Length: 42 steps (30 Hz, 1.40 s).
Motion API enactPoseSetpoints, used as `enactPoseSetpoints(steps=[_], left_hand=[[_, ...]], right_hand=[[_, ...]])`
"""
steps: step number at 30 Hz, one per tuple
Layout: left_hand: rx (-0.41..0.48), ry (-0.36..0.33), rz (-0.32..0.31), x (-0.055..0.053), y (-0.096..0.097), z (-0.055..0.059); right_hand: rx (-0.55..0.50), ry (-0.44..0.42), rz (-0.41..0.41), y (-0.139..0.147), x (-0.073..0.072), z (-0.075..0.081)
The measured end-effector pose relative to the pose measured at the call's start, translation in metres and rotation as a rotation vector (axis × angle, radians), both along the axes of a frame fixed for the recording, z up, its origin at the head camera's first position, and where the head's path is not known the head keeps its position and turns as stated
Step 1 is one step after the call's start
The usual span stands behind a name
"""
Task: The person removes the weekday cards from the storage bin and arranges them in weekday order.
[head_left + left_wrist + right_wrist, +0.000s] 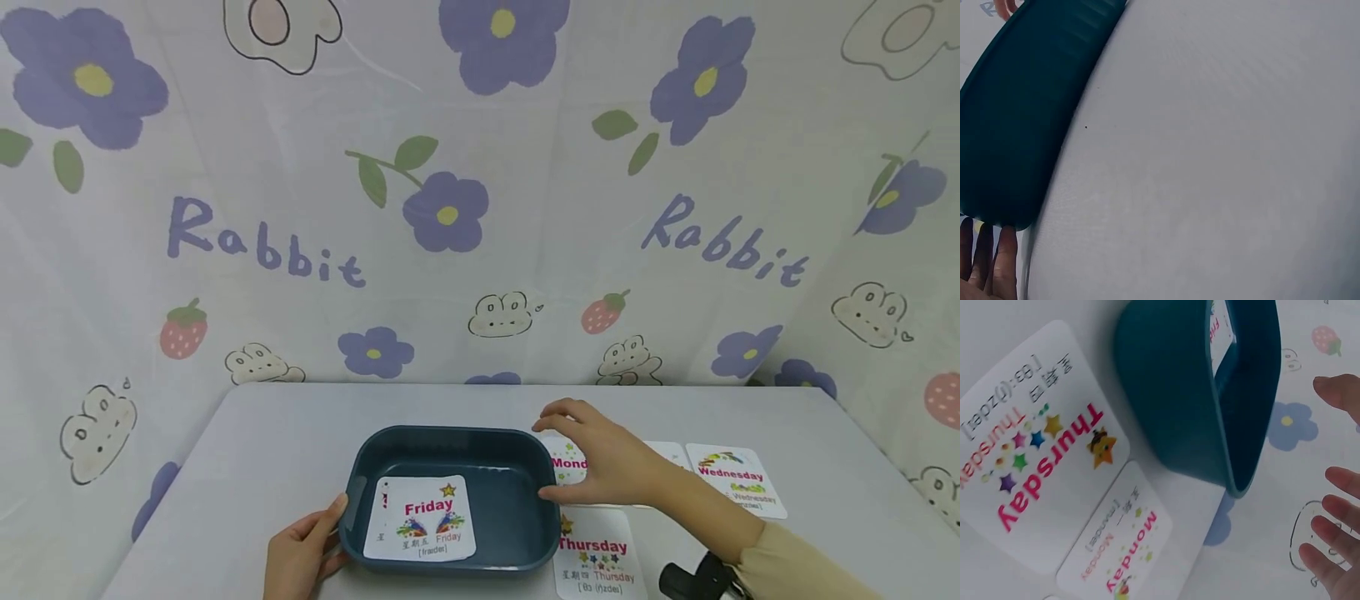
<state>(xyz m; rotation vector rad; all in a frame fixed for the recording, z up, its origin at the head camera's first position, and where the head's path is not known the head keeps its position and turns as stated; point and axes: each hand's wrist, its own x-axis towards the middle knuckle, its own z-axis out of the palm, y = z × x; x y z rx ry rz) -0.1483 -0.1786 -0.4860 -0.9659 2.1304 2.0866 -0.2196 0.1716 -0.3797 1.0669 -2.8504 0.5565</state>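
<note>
A dark teal plastic tray (457, 446) sits on the white table before me. Inside it, at the left, a "Friday" word card (435, 533) lies over another card whose edge peeks out. My left hand (300, 550) touches the tray's left end, thumb tip at the rim and fingers straight against the outer wall. Over the tray's right end my right hand (600, 454) is spread, thumb and fingers apart and holding nothing. Below it lies a "Monday" card (566, 471), partly covered by the hand. A "Thursday" card (1047, 450) lies beside the tray's right end.
Further right is a "Wednesday" card (735, 479), with another card (667, 452) mostly hidden behind the right forearm. A black wrist device (697, 579) shows near the right sleeve. Behind the table hangs a curtain (525, 183) printed with flowers and rabbits.
</note>
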Motion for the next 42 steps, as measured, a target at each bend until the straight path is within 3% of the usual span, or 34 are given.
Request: enactPoseSetpoints(steps=[15, 23, 32, 42], left_hand=[[-0.005, -0.002, -0.011, 0.000, -0.003, 0.001], [-0.002, 0.020, -0.013, -0.002, -0.002, -0.001], [0.000, 0.009, -0.022, 0.000, -0.001, -0.001], [-0.012, 0.003, -0.028, 0.000, -0.003, -0.001]], right_hand=[[-0.005, -0.158, 0.066, -0.052, 0.000, -0.017], [0.023, -0.164, 0.144, -0.081, 0.002, -0.027], [0.025, -0.231, 0.166, -0.106, 0.007, -0.036], [0.179, -0.227, 0.165, -0.124, 0.005, -0.049]])
